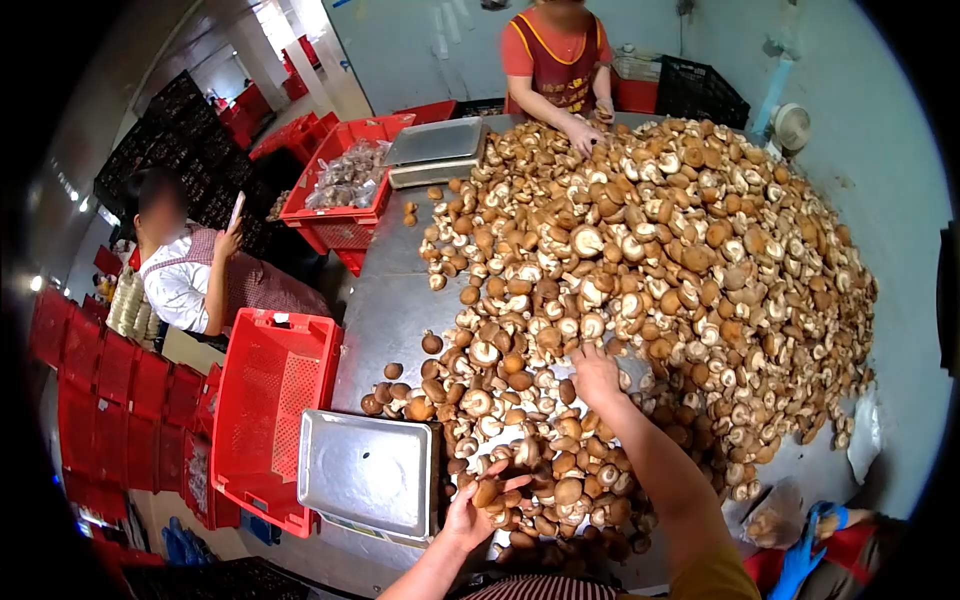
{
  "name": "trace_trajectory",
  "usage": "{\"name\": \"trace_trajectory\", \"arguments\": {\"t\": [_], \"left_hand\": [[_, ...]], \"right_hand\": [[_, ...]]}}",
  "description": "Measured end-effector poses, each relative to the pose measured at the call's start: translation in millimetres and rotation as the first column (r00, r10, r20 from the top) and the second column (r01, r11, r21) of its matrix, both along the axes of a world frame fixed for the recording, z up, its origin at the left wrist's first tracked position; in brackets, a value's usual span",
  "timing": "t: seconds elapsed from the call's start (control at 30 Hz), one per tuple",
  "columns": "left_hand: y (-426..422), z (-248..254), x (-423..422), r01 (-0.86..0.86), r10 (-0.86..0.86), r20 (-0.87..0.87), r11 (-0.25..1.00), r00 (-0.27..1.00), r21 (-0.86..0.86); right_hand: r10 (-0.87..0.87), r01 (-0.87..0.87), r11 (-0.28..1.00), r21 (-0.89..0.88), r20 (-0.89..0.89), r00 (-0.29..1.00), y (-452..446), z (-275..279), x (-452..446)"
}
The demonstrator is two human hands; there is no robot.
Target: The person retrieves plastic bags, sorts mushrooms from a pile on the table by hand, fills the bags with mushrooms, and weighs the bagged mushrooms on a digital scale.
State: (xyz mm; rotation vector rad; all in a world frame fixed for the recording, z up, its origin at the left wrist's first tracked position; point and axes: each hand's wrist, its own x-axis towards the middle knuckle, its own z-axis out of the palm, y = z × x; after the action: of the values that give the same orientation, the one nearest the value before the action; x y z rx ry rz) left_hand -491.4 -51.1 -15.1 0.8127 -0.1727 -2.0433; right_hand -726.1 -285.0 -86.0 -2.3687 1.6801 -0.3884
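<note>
A large heap of brown mushrooms (pixel 690 250) covers the metal table (pixel 385 300). My left hand (pixel 470 515) is palm up at the near edge of the heap, its fingers spread around a brown mushroom (pixel 486 493) that lies on the palm side. Farther forward and to the right, my right hand (pixel 597 372) reaches palm down into the heap, fingertips on mushrooms; whether it grips one is hidden. Beside my left hand stands a scale (pixel 367 472) with a bare metal plate.
An empty red crate (pixel 272 400) stands left of the scale. Behind are another scale (pixel 436 145) and a red crate of bagged mushrooms (pixel 350 180). One person works across the table, another holds a phone at left, and a blue-gloved hand (pixel 797 565) shows at lower right.
</note>
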Motion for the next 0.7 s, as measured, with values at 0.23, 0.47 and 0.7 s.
{"name": "trace_trajectory", "arguments": {"t": [0.23,0.47,0.7], "left_hand": [[16,-6,11,-0.05,0.05,0.011,0.998,0.999,0.025],[0,6,-11,0.021,-0.022,-0.022,1.0,1.0,-0.02],[0,2,-1,0.012,-0.012,0.026,1.0,1.0,-0.001]], "right_hand": [[-0.016,0.006,0.98,0.198,0.051,0.999,-23,27,24],[0.057,-0.017,0.955,0.297,-0.126,0.99,-59,39,75],[0.366,-0.342,0.91,0.234,-0.066,0.928,35,38,42]]}}
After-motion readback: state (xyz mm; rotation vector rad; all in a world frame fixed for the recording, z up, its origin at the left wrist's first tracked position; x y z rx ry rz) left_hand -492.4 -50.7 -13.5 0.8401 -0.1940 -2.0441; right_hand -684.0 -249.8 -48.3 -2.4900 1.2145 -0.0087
